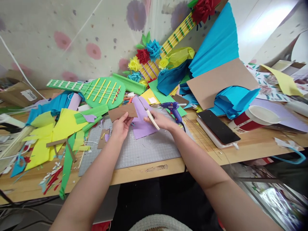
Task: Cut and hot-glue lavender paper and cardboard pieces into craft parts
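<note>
My left hand [122, 126] pinches the lower edge of a brown cardboard piece [120, 112], held above the cutting mat. White-handled scissors [153, 119] are in my right hand [160, 120], their blades pointing up and to the left, slightly apart from the cardboard. Beneath the scissors lies a sheet of purple paper [143, 130] on the grey cutting mat [154, 150]. Part of the purple sheet is hidden by the scissors and the cardboard. A smaller cardboard scrap [103, 138] rests on the mat's left side.
A blue glue gun [173, 110] stands just right of my right hand. Farther right are a phone [218, 126] and a paper cup [255, 118]. A green paper guitar [103, 93] lies behind on the left, with yellow paper [64, 123] and scraps nearer the edge.
</note>
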`<act>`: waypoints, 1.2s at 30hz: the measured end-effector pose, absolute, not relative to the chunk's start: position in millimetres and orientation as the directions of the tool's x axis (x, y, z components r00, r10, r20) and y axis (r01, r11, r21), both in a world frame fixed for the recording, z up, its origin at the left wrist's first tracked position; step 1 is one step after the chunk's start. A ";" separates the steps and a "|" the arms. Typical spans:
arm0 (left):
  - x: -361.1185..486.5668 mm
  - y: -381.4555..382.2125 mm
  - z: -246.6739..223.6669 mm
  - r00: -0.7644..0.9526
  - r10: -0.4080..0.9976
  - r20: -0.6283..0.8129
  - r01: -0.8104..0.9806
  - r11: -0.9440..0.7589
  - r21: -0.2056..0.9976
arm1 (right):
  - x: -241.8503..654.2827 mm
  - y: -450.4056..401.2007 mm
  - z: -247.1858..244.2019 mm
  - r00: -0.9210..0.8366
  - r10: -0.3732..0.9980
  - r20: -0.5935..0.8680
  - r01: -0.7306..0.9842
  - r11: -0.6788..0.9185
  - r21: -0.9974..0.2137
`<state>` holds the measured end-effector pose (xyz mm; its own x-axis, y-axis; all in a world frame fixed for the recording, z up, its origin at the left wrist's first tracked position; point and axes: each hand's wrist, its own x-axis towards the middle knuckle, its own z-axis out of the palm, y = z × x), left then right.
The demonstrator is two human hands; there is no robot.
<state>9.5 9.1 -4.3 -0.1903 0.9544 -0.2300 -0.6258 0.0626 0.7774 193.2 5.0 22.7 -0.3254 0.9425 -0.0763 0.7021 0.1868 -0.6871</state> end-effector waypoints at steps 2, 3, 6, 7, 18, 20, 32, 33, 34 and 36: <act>4.7 12.1 -3.4 -0.221 0.947 -0.233 -0.665 0.028 0.746 | 202.7 -1.3 35.0 -0.472 0.855 -0.215 0.720 0.233 -0.654; 3.3 12.8 -2.7 -0.227 0.946 -0.230 -0.681 0.015 0.732 | 206.6 -4.1 40.5 -0.547 0.792 -0.273 0.692 0.244 -0.679; 4.0 11.8 -0.5 -0.221 0.950 -0.222 -0.697 0.006 0.717 | 211.8 -7.9 50.1 -0.623 0.701 -0.347 0.670 0.248 -0.700; 5.6 10.8 0.1 -0.214 0.951 -0.222 -0.690 0.014 0.724 | 211.4 -7.7 50.8 -0.628 0.694 -0.350 0.667 0.249 -0.702; 21.9 -0.2 -0.1 -0.200 0.957 -0.212 -0.629 0.041 0.777 | 201.7 0.3 43.3 -0.731 0.596 -0.332 0.523 0.178 -0.834; 21.6 -0.8 -0.6 -0.203 0.957 -0.209 -0.625 0.038 0.780 | 202.3 1.2 43.1 -0.730 0.596 -0.334 0.528 0.181 -0.830; 20.7 -2.1 0.3 -0.214 0.945 -0.246 -0.625 0.061 0.778 | 204.5 1.9 41.6 -0.728 0.609 -0.314 0.507 0.170 -0.845; 20.7 -2.5 0.8 -0.214 0.944 -0.251 -0.628 0.063 0.775 | 204.7 1.6 41.9 -0.729 0.610 -0.311 0.502 0.167 -0.849; 20.7 -2.8 1.1 -0.215 0.943 -0.254 -0.630 0.065 0.774 | 204.8 1.3 42.1 -0.730 0.611 -0.305 0.495 0.165 -0.853; 20.8 -3.1 1.4 -0.220 0.940 -0.262 -0.631 0.068 0.773 | 205.0 1.1 42.0 -0.733 0.611 -0.299 0.481 0.154 -0.863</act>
